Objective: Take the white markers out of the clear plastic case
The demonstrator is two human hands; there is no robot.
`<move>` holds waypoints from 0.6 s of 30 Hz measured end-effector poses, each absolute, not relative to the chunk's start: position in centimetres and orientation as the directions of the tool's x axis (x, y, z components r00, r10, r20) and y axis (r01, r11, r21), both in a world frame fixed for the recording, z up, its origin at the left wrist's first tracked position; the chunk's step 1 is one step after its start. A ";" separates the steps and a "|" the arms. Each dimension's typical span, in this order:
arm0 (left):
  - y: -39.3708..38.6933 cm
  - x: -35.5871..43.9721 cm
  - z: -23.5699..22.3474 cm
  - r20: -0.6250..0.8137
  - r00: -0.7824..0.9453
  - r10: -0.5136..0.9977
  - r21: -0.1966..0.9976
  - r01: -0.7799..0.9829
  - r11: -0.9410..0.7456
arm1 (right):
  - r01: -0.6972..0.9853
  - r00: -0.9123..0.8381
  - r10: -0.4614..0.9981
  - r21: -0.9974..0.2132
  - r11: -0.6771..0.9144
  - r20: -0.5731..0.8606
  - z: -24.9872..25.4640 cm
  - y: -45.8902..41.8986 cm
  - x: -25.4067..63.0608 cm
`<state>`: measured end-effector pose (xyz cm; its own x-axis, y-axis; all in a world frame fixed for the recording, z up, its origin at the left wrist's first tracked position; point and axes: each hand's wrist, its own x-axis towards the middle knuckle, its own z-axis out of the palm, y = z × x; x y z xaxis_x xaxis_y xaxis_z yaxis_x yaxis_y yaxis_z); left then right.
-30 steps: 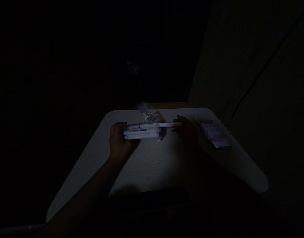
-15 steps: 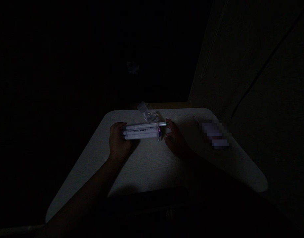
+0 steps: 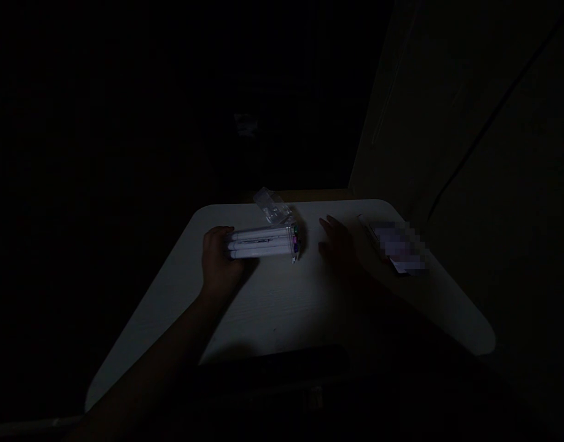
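Observation:
My left hand point(image 3: 220, 261) is closed around the left end of a clear pack of markers point(image 3: 263, 241), held on its side above the table. White barrels fill the pack, and coloured ends, green, pink and purple among them, show at its right opening. A clear plastic flap point(image 3: 272, 205) stands out behind the opening. To the right of the pack, apart from it, my right hand point(image 3: 339, 248) has its fingers spread with nothing visible between them. Dim light hides much of both palms.
A pale table point(image 3: 263, 307) with rounded corners lies beneath my hands. At its right side are a white marker point(image 3: 365, 224) and a blurred-out flat object point(image 3: 401, 248). A wall point(image 3: 470, 123) with a dark cable rises on the right.
The marker that stuck out of the pack's right end now sits level with the others. My right hand has drawn back to the right, away from the pack. My left hand stays put.

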<state>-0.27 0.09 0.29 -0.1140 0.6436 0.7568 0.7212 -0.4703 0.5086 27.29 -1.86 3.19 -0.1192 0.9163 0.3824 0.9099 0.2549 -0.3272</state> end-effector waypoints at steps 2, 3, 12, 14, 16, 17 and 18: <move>0.1 -0.3 0.4 0.752 -0.117 0.648 0.511 0.724 -0.463 | 0.965 0.024 0.951 -0.256 0.059 0.309 3.9 -1.5 28.5; 0.0 -0.2 0.4 0.749 -0.121 0.652 0.516 0.724 -0.458 | 0.977 0.072 0.963 -0.215 -0.015 0.262 4.1 -1.4 29.1; 0.0 -0.2 0.2 0.753 -0.119 0.647 0.506 0.734 -0.454 | 0.984 0.164 0.975 -0.090 -0.151 0.148 4.0 -1.1 31.0; 0.1 -0.3 0.2 0.768 -0.107 0.632 0.490 0.733 -0.472 | 0.985 0.152 0.977 -0.102 -0.138 0.151 4.0 -1.1 31.0; 0.2 -0.4 0.1 0.780 -0.098 0.618 0.474 0.738 -0.480 | 0.988 0.120 0.978 -0.112 -0.102 0.169 3.9 -1.0 31.1; 0.3 -0.4 0.1 0.784 -0.095 0.613 0.468 0.740 -0.484 | 0.991 0.091 0.980 -0.112 -0.072 0.178 3.7 -0.9 31.2; 0.3 -0.5 0.0 0.788 -0.091 0.608 0.463 0.739 -0.489 | 0.993 0.055 0.981 -0.112 -0.035 0.186 3.5 -0.8 31.3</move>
